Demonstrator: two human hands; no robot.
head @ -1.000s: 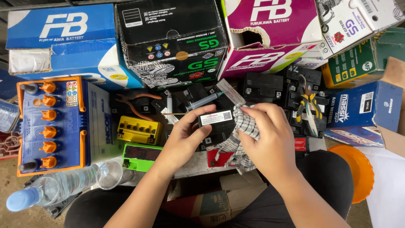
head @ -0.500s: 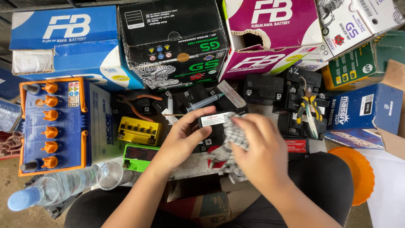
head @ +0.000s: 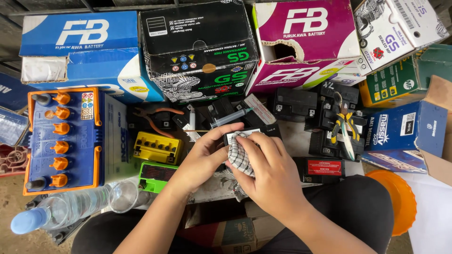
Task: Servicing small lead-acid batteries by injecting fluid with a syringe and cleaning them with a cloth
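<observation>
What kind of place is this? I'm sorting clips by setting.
Probably a small battery shop or repair stall: boxed batteries stacked behind, loose small black batteries on the bench, pliers nearby; the hands wipe one with a cloth.

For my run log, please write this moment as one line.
left hand: holds small black battery | right hand: presses checked cloth on it | nearby: syringe, pliers

Cardboard battery boxes in blue [head: 80,51], black [head: 197,47] and magenta [head: 301,42] line the far edge. A large blue battery with orange caps [head: 63,138] sits left, a plastic water bottle [head: 56,211] near it, and yellow-handled pliers [head: 343,124] lie right.
</observation>
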